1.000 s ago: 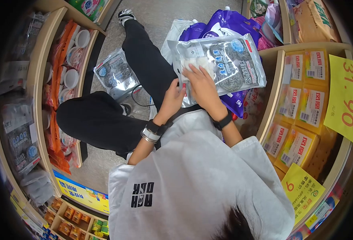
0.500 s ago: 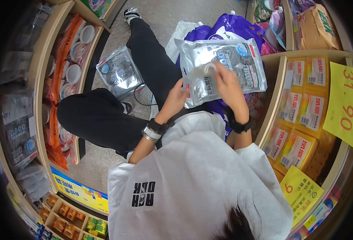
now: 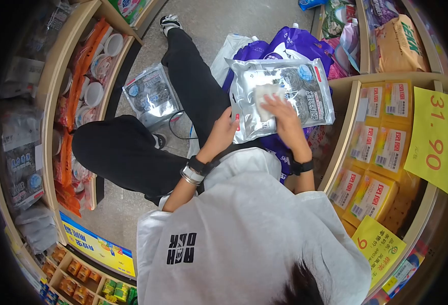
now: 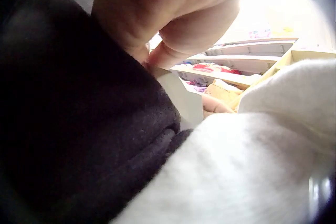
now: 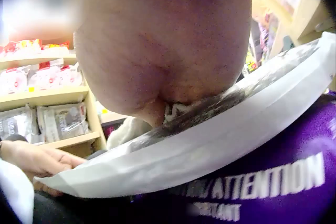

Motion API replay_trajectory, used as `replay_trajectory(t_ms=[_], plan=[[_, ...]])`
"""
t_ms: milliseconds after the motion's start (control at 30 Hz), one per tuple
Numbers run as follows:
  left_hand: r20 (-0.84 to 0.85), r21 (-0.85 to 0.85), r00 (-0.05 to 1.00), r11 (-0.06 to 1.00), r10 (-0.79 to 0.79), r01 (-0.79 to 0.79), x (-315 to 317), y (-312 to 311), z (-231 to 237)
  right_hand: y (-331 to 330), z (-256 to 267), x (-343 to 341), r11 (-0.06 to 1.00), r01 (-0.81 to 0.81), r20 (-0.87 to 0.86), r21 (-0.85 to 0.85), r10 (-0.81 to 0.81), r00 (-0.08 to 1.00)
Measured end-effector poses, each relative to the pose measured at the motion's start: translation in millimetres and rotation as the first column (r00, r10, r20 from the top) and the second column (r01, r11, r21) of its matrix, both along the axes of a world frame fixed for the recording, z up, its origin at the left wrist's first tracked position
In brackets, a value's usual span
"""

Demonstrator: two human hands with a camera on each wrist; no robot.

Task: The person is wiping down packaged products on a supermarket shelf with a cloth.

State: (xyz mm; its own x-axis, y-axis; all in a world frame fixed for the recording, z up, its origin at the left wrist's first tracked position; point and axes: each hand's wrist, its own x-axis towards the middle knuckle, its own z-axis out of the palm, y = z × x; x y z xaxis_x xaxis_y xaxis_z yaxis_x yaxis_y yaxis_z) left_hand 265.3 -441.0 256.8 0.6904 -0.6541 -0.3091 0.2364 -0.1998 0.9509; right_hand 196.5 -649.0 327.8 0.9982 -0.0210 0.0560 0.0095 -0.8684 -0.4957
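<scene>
A silver pack of steel wool scourers (image 3: 310, 94) lies tilted across the lap, with dark coiled scourers visible through its front. My left hand (image 3: 224, 129) pinches the pack's near left edge between thumb and fingers; the left wrist view shows that pale edge (image 4: 186, 100) between them. On the pack's face rests a folded white cloth (image 3: 264, 99). My right hand (image 3: 289, 122) presses on this cloth with its fingers spread and fairly straight. From the right wrist, a bit of the bunched cloth (image 5: 176, 111) shows under the hand, and the pack's white back (image 5: 210, 158) faces the camera.
Purple bags (image 3: 297, 43) stand beyond and under the pack. Another scourer pack (image 3: 153, 94) lies on the floor by the leg. Shelves flank both sides, with bowls in orange wrap (image 3: 94, 94) at left and yellow soap packs (image 3: 374, 193) at right.
My right hand lifted off the pack with the cloth bunched in its fingers, then came back down, spreading the cloth on the pack's face. The left hand keeps its hold on the edge.
</scene>
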Motion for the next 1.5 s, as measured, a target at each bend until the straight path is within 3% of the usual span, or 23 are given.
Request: replay_trajectory(t_ms=[67,133,233,333,367,433,467,533,633,733,767,833,967,1167,1267,1300,1367,1400,1467,1500], plan=[[0.000,-0.053,0.999,0.998,0.032,-0.032,-3,-1,-7,-24,4,-11,0.983,0.097,0.067,-0.157,-0.087,0.994],[0.005,-0.148,0.998,0.987,0.065,-0.064,-6,-2,-30,-52,-5,-23,0.945,0.266,0.143,-0.192,-0.241,0.960],[-0.032,-0.182,0.996,0.980,0.080,-0.084,-4,-2,-10,-93,-23,-41,0.831,0.506,0.207,-0.229,-0.467,0.860],[-0.026,-0.057,1.000,0.998,0.008,-0.009,2,1,2,-116,-30,-53,0.677,0.729,0.144,-0.098,-0.716,0.683],[-0.029,-0.091,0.999,0.995,0.036,-0.039,1,0,-3,-118,-30,-57,0.673,0.740,0.159,-0.014,-0.729,0.666],[-0.036,-0.153,0.996,0.984,0.086,-0.091,-3,-2,-19,-113,-31,-58,0.689,0.720,0.291,0.084,-0.707,0.644],[-0.038,-0.105,0.997,0.992,0.060,-0.064,-2,-1,-14,-104,-27,-58,0.696,0.706,0.353,0.130,-0.698,0.623],[-0.044,-0.006,0.999,1.000,0.005,-0.005,2,2,-4,-82,-8,-63,0.757,0.636,0.245,0.147,-0.651,0.718],[-0.102,-0.091,0.991,0.991,0.087,-0.097,-2,-2,7,-60,12,-67,0.902,0.426,0.135,0.071,-0.432,0.892],[-0.119,-0.187,0.989,0.976,0.090,-0.111,2,-5,32,-39,11,-61,0.896,0.321,0.073,0.308,-0.358,0.931],[-0.130,-0.175,0.990,0.981,0.055,-0.078,6,-4,41,-27,16,-56,0.750,0.332,-0.016,0.572,-0.394,0.919],[-0.160,-0.149,0.987,0.989,-0.012,-0.012,14,0,60,-24,12,-51,0.845,0.258,0.018,0.468,-0.301,0.954],[-0.416,-0.272,0.908,0.946,0.050,-0.176,21,-1,83,-10,35,-44,0.969,0.149,0.044,0.198,-0.161,0.986],[-0.405,-0.279,0.914,0.955,-0.019,-0.104,18,-2,105,-14,20,-31,0.959,0.268,0.275,-0.097,-0.233,0.933],[-0.426,-0.416,0.903,0.899,-0.061,-0.135,22,8,96,-30,49,-18,0.957,0.240,0.322,-0.161,-0.179,0.930],[-0.336,-0.501,0.941,0.853,-0.033,-0.149,25,9,102,-35,64,-12,0.959,0.216,0.325,-0.183,-0.148,0.934],[0.030,-0.369,0.989,0.921,0.144,-0.123,39,15,96,-51,92,-1,0.972,0.123,0.338,-0.199,-0.049,0.940],[0.272,-0.259,0.938,0.955,0.214,-0.142,47,17,91,-62,98,2,0.970,0.094,0.385,-0.226,0.000,0.923],[0.717,0.001,0.675,0.968,0.174,-0.251,57,20,119,-66,127,12,0.972,0.079,0.346,-0.222,0.002,0.938],[0.757,0.014,0.631,0.962,0.168,-0.272,61,19,121,-66,138,16,0.978,0.037,0.311,-0.205,0.029,0.950]])
